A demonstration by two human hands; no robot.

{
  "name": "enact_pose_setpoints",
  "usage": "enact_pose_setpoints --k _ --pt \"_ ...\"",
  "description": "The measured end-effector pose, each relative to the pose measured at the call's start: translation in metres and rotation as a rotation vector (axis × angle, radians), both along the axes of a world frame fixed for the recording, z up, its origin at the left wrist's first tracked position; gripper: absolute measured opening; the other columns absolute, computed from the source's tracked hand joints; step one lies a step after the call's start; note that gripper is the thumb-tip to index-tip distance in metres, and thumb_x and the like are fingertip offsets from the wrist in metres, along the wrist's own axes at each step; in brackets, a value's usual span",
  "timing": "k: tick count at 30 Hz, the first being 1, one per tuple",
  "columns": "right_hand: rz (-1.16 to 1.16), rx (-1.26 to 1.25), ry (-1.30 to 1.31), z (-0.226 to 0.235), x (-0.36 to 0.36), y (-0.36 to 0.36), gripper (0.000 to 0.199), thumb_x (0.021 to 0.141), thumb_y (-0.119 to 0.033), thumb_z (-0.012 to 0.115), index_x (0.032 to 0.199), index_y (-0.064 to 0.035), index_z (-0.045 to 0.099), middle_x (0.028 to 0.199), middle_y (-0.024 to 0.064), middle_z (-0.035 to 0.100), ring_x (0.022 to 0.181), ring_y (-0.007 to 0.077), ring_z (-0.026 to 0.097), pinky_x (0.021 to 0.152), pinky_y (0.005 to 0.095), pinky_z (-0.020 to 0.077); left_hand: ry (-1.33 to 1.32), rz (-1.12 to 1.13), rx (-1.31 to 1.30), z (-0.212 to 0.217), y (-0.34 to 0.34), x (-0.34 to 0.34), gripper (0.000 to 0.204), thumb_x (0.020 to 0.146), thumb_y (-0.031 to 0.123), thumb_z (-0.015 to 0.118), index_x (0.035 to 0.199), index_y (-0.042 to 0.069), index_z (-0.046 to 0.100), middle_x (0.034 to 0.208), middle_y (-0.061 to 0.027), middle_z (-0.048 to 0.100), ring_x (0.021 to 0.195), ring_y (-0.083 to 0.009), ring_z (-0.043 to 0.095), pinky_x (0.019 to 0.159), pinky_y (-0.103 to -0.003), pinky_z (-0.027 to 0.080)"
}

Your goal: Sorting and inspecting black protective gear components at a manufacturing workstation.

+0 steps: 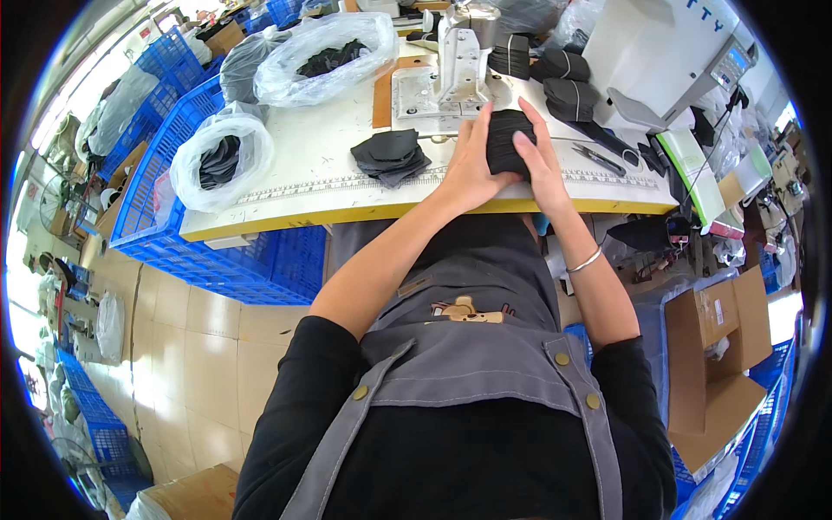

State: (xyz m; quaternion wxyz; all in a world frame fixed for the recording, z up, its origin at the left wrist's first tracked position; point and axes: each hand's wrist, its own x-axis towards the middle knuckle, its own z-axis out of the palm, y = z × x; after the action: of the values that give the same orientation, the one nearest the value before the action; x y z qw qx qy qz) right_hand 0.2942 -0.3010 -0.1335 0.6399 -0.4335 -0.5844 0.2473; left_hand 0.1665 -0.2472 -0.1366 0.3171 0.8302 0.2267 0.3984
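Between my two hands is a thick stack of black fabric-like pieces (501,146), held over the front part of the white worktable (303,156). My left hand (471,169) grips its left side, and my right hand (543,165) is closed around the right side with the thumb lying over the stack. To the left, a loose pile of black cut pieces (390,158) rests on the tabletop. A pair of thread snips (599,159) lies right of my right hand. Just beyond my hands stands a sewing machine (464,69).
Tied black bundles (569,100) sit behind on the right, beside a white machine housing (646,61). Open plastic bags (329,56) with black pieces stand at the left. A blue crate (160,234) adjoins the table's left edge; a cardboard box (706,364) is at lower right.
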Motion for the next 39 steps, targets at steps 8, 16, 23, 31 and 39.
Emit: enact_pose_setpoints --k 8,16,23,31,39 --pt "-0.216 0.129 -0.589 -0.013 -0.026 -0.012 0.074 0.079 -0.031 0.057 0.134 -0.0001 0.019 0.136 0.026 0.019 0.127 0.0368 0.02 0.103 0.0381 0.0196 -0.107 0.281 0.157 -0.015 0.018 0.0 0.101 0.051 0.004 0.074 0.132 0.002 0.014 0.107 -0.0211 0.037 0.098 -0.0369 0.042 0.087 -0.039 0.038" --pt "-0.141 -0.006 -0.342 -0.005 0.022 -0.024 0.071 0.075 -0.024 0.064 0.131 0.0004 0.027 0.128 0.0212 0.038 0.121 0.0253 0.035 0.098 0.0321 0.0289 0.152 0.011 0.065 0.008 0.031 -0.033 0.099 0.054 0.027 0.08 0.131 0.005 0.022 0.124 -0.0208 0.035 0.114 -0.0327 0.038 0.097 -0.037 0.032" --pt "0.004 -0.124 -0.041 -0.011 0.009 -0.005 0.071 0.079 -0.033 0.059 0.129 0.0059 0.027 0.127 0.021 0.039 0.121 0.0252 0.035 0.099 0.0302 0.0258 0.14 -0.018 0.092 0.006 0.019 -0.018 0.099 0.057 0.024 0.078 0.134 0.007 0.018 0.116 -0.0177 0.037 0.108 -0.0306 0.042 0.09 -0.036 0.037" --pt "-0.01 -0.185 0.191 -0.002 -0.008 0.004 0.045 0.087 -0.015 0.036 0.127 0.0057 0.033 0.126 0.0133 0.041 0.118 0.0171 0.035 0.099 0.0256 0.023 0.057 0.056 0.114 0.005 0.014 -0.017 0.098 0.053 0.014 0.078 0.134 0.004 0.022 0.121 -0.0166 0.038 0.109 -0.0281 0.042 0.093 -0.035 0.033" --pt "0.024 -0.212 -0.176 0.011 0.0 -0.001 0.06 0.088 -0.02 0.044 0.132 0.0074 0.014 0.137 0.024 0.02 0.129 0.032 0.019 0.104 0.0343 0.0161 0.119 -0.023 0.044 0.019 0.011 -0.018 0.104 0.051 0.0 0.076 0.134 -0.001 0.014 0.116 -0.0216 0.038 0.105 -0.0362 0.041 0.09 -0.04 0.035"
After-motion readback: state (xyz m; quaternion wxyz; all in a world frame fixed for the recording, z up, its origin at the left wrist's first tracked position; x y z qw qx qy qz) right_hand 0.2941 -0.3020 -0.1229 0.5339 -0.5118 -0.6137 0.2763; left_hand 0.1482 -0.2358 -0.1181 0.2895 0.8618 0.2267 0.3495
